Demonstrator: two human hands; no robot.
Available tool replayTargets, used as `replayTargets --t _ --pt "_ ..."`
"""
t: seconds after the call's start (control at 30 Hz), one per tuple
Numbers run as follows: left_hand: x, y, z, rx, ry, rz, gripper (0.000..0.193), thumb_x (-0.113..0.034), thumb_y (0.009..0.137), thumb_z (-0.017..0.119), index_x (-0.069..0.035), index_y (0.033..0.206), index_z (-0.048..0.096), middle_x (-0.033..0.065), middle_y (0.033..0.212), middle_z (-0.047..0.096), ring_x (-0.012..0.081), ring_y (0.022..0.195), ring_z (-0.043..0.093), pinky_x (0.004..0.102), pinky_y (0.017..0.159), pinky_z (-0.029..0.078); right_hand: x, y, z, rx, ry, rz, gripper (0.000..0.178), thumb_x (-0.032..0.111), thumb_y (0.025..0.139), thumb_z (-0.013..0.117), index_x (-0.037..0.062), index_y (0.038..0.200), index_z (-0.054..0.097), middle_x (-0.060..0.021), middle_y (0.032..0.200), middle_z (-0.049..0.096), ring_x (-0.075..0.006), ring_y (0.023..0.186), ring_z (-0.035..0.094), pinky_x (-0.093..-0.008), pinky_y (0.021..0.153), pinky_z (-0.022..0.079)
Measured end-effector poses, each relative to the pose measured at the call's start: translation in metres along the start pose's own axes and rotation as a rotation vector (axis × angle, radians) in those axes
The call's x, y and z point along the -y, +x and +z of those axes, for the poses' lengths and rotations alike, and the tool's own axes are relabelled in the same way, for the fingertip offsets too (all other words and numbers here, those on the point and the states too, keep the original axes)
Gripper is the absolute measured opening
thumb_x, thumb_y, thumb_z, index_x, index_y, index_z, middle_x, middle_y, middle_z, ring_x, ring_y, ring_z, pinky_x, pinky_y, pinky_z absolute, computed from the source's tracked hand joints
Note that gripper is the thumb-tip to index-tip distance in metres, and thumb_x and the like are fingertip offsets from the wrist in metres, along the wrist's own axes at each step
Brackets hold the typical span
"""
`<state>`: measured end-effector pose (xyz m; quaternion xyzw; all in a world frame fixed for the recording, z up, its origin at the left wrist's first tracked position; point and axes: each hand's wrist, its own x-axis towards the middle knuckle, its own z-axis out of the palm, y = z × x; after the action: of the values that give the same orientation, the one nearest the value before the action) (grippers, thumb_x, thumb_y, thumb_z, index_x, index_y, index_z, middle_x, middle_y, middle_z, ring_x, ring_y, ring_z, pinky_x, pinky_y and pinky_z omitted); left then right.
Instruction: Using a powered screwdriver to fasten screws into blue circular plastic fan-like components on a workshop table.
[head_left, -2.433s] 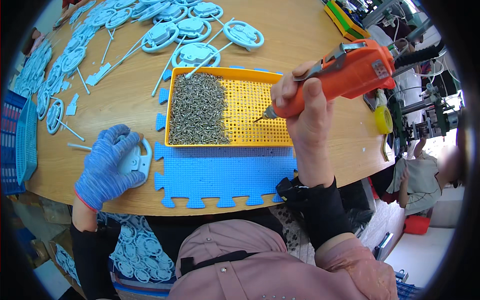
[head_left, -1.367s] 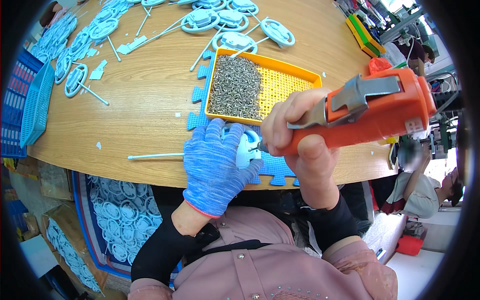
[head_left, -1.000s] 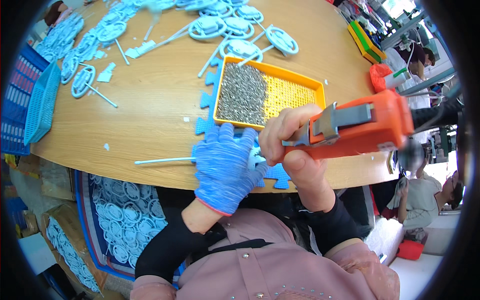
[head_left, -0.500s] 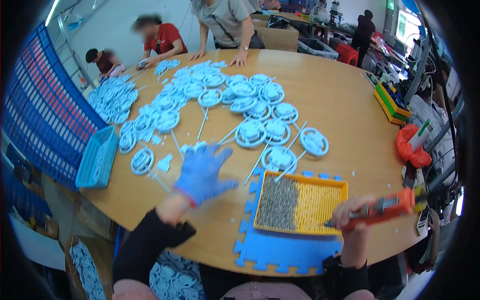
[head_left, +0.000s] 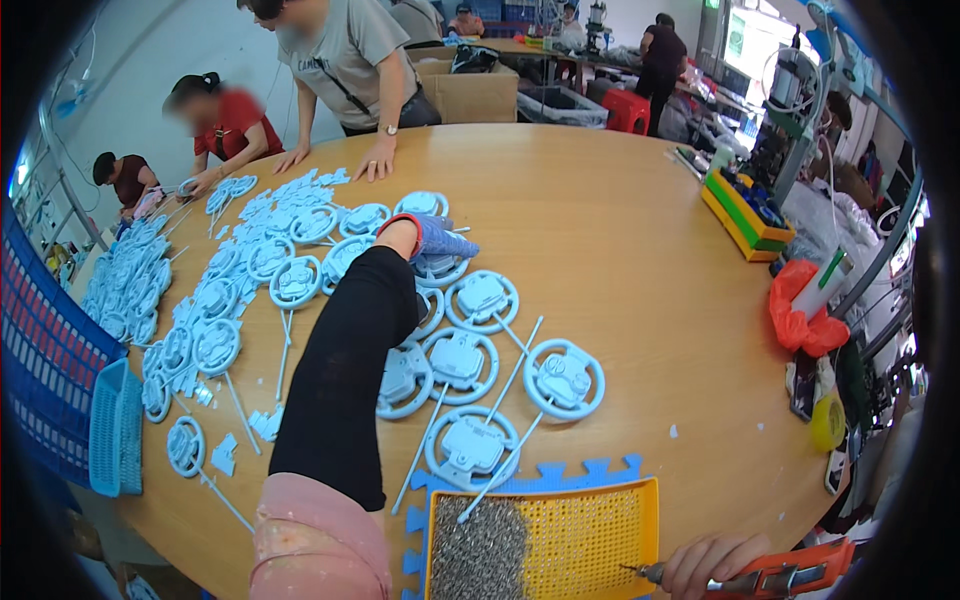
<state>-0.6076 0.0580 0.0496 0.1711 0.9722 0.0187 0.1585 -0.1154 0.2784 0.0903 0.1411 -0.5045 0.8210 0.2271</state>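
My left hand (head_left: 442, 238), in a blue glove, reaches far over the table. Its fingers are stretched out over a light-blue toy steering wheel (head_left: 440, 265) among several like it; whether they touch it I cannot tell. My right hand (head_left: 708, 565) is wrapped round an orange power screwdriver (head_left: 795, 574), whose bit points left over the right side of a yellow tray (head_left: 648, 505). Grey screws (head_left: 475, 545) fill the tray's left part, and its perforated right part shows yellow. Nearer wheels, one of them (head_left: 472, 445) beside the tray, have long thin sticks. My left sleeve hides some wheels.
Under the tray lies a blue foam mat (head_left: 575, 475). Light-blue parts (head_left: 130, 275) are heaped at the left, near a blue basket (head_left: 118, 430). A person in grey (head_left: 350, 60) leans on the far edge. At the right are a yellow-green bin (head_left: 745, 222) and a red bag (head_left: 800, 310).
My left hand has moved forward from the near wheels to the farther pile. The view has shifted, and the screwdriver stays in my right hand by the tray.
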Motion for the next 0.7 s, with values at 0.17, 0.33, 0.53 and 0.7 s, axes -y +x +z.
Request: replayTargets --t 0.17,0.33,0.53,0.7 --pt "0.027 -0.103 0.024 0.107 -0.113 0.041 0.092 -0.071 0.063 0.065 -0.016 0.134 0.046 0.0176 0.127 0.055 0.0344 0.115 0.054 0.0432 0.092 0.046 -0.003 -0.005 0.001 -0.057 0.024 0.012 0.047 0.039 0.074 0.078 0.0058 0.091 0.049 -0.0062 0.067 0.052 -0.0194 0.056 0.05 -0.0319 0.053 0.04" --pt "0.029 -0.216 0.042 0.047 0.027 0.091 0.09 -0.068 0.064 0.066 -0.019 0.136 0.045 0.0173 0.133 0.048 0.0372 0.125 0.043 0.0454 0.102 0.037 0.007 -0.016 -0.016 0.087 0.037 -0.097 0.046 0.034 0.079 0.076 0.0036 0.094 0.045 -0.0079 0.064 0.054 -0.0187 0.048 0.054 -0.0298 0.043 0.047" --pt "-0.005 -0.257 0.043 -0.168 0.159 0.137 0.083 -0.061 0.067 0.067 -0.017 0.134 0.048 0.0155 0.133 0.047 0.0299 0.126 0.043 0.0474 0.1 0.034 0.005 -0.014 -0.006 0.116 0.1 -0.022 0.045 0.031 0.075 0.079 0.0008 0.096 0.052 -0.0101 0.067 0.058 -0.0205 0.055 0.057 -0.0332 0.052 0.047" --pt "-0.121 -0.214 0.048 -0.302 0.067 0.341 0.092 -0.063 0.064 0.068 -0.02 0.14 0.039 0.0146 0.143 0.038 0.0374 0.13 0.036 0.0511 0.103 0.031 0.001 -0.01 -0.011 0.246 0.069 -0.072 0.044 0.034 0.08 0.075 0.0026 0.095 0.047 -0.0073 0.067 0.055 -0.018 0.051 0.055 -0.0286 0.046 0.044"
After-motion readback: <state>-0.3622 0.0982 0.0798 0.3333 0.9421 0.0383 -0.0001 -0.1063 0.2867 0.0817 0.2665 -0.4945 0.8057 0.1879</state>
